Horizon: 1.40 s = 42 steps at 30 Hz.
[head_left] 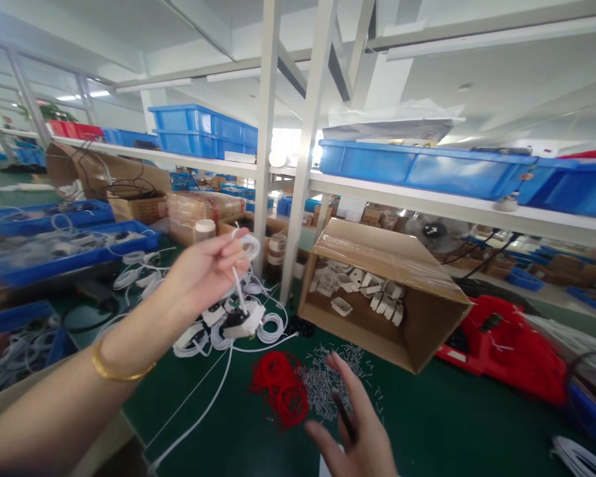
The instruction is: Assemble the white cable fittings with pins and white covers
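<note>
My left hand [206, 268] is closed around a small coil of white cable [249, 246], pinched near the fingertips. A white housing with a black part [246, 321] is at the lower end of that cable, just above a pile of similar pieces and coiled white cables [271, 327]. Lower right, my right hand [360, 430] has thumb and index finger spread apart. A slim black tool [344, 417] lies against its palm; its kind is unclear. Beyond those fingers are scattered small metal screws or pins [322, 381], beside bundles of thin red wire [281, 387].
An open cardboard box [392, 258] lies on its side with white plastic housings inside. Red bins [516, 344] stand to its right. Blue trays of cables [79, 252] are at left. White shelf posts [302, 152] rise from the green bench [427, 424], and blue bins [417, 165] line the shelf.
</note>
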Each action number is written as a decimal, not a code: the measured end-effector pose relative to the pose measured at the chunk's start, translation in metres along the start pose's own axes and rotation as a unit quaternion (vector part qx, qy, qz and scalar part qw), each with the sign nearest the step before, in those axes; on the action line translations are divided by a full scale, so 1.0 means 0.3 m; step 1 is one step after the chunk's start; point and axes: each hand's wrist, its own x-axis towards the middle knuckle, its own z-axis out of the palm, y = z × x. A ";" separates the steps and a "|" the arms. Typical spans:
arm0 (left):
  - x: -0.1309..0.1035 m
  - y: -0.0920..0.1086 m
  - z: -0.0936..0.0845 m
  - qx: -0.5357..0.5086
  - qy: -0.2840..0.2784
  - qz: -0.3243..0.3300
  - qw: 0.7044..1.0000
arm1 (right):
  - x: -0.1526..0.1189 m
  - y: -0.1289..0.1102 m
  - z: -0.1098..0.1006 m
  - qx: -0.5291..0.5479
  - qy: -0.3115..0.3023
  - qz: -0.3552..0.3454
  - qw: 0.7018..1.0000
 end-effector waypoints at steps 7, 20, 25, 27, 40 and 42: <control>-0.189 -0.116 -0.005 -0.076 0.059 0.014 0.995 | 0.111 -0.184 0.282 0.275 -0.305 -0.037 0.911; -0.288 -0.455 -0.620 0.511 0.196 0.031 0.836 | -0.131 0.077 0.147 0.154 -0.193 0.182 0.952; -0.428 -0.522 -0.668 0.744 0.015 0.055 0.666 | -0.183 0.163 0.178 0.039 -0.160 0.240 0.957; -0.473 -0.592 -0.632 0.729 -0.106 0.080 0.672 | -0.199 0.177 0.196 0.031 -0.148 0.246 0.957; -0.511 -0.872 -0.530 0.673 -0.169 0.045 0.719 | -0.243 0.142 0.243 -0.210 0.000 0.199 0.957; -0.517 -0.879 -0.533 0.685 -0.169 0.061 0.706 | -0.244 0.147 0.253 -0.211 0.021 0.188 0.959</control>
